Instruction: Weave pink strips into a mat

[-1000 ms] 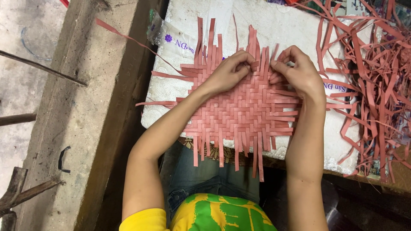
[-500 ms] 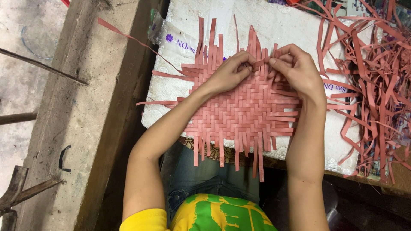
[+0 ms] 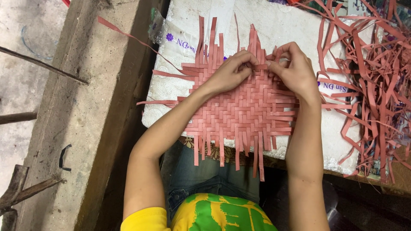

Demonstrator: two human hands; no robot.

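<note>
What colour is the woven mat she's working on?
Salmon pink, the woven mat in a herringbone weave; the head view shows it.

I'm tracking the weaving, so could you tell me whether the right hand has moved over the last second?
Yes, slightly: the right hand has shifted left along the woven mat's top edge, away from the loose strips, closing on the left hand.

We see a pink-red woven mat point(image 3: 239, 109) with a zigzag criss-cross pattern. The loose strips point(image 3: 376, 85) beside it are the same pink-red. The foam board point(image 3: 295, 25) under it is white. Our shirt point(image 3: 214, 214) is yellow with green patches.
</note>
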